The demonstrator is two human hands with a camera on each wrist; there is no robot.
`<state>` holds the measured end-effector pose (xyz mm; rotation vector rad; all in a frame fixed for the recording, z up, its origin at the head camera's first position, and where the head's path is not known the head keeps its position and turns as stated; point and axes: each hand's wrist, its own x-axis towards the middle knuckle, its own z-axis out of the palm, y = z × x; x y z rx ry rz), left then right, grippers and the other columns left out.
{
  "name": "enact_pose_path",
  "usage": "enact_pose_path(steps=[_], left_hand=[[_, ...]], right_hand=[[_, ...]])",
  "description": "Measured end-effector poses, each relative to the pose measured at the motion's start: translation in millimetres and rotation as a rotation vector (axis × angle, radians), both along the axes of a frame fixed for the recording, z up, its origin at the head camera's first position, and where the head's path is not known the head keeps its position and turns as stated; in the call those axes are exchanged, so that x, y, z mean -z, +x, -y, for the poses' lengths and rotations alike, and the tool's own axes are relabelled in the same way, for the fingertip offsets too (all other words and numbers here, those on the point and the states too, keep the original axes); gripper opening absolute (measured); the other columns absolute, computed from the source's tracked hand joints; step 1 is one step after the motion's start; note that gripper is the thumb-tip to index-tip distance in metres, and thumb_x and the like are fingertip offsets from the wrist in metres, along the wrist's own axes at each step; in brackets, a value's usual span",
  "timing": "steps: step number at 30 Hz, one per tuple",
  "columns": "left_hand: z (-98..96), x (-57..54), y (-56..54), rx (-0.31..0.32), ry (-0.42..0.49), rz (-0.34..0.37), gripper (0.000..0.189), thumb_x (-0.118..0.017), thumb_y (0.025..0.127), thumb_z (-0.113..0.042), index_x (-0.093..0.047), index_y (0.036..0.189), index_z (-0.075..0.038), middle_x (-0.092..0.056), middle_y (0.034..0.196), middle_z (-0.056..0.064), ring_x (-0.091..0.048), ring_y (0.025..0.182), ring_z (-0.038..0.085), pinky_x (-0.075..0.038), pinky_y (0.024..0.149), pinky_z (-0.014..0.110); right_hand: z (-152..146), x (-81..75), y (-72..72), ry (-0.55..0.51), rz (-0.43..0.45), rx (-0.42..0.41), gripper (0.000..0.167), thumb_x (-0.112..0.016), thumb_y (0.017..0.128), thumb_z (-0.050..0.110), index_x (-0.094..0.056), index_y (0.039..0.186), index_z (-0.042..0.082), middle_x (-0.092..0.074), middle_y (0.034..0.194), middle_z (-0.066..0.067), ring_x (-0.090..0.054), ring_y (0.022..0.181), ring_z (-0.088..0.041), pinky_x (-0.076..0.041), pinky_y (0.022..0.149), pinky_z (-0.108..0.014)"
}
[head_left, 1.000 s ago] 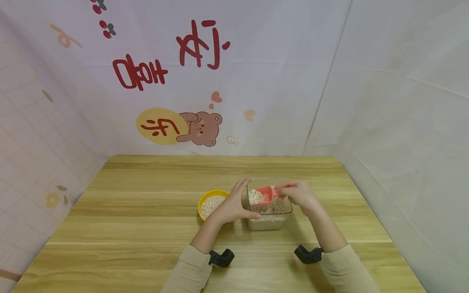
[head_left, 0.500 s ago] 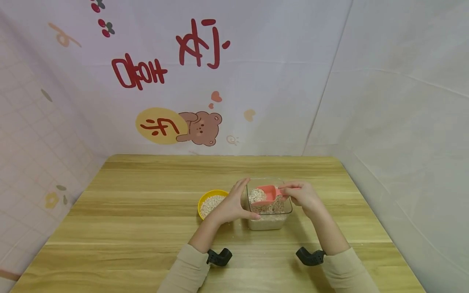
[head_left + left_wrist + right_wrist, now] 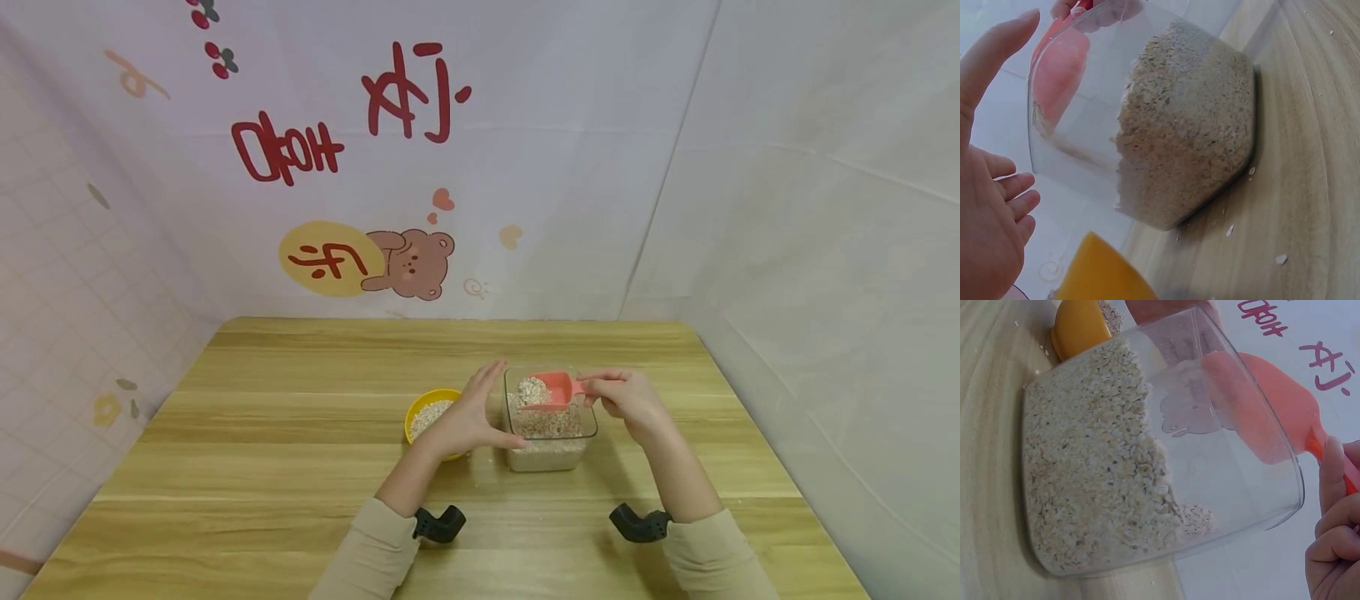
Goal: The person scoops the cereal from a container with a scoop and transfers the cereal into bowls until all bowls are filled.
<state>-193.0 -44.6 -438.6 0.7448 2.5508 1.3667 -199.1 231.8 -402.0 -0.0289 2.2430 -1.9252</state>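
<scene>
My right hand (image 3: 622,400) pinches the handle of a pink scoop (image 3: 558,392) at the mouth of a clear container (image 3: 551,460). Oat flakes (image 3: 532,390) are heaped in the scoop's front. More oats (image 3: 1097,462) fill the lower part of the container, which stands upright. My left hand (image 3: 468,421) is spread at the container's left side; in the left wrist view its thumb and fingers are extended, with a gap to the wall. Just left of that hand stands a yellow bowl (image 3: 411,414) of oats, partly hidden by it.
The wooden table (image 3: 262,450) carries a few stray flakes (image 3: 1281,259) near the container. A white printed cloth (image 3: 570,167) rises behind the table, with more cloth at both sides. Black devices (image 3: 441,525) sit on both wrists.
The scoop has risen from the oats toward the container's rim with a load of flakes. My left hand has shifted slightly left, away from the container's wall.
</scene>
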Motion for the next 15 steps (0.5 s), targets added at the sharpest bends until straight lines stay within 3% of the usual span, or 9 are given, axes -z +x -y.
enact_pose_path(steps=[15], left_hand=[[20.0,-5.3,6.6,-0.033,-0.015,-0.034,0.120,-0.086,0.064,-0.048,-0.008,0.154,-0.032,-0.006,0.159,0.000,-0.011,0.143,0.027,-0.025,0.106,0.058]], right_hand=[[11,-12.8,4.5,-0.068,-0.040,-0.007,0.022,-0.066,0.089,0.007,-0.069,0.105,-0.008,-0.064,0.062,-0.003,-0.024,0.039,-0.006,-0.020,0.043,-0.022]])
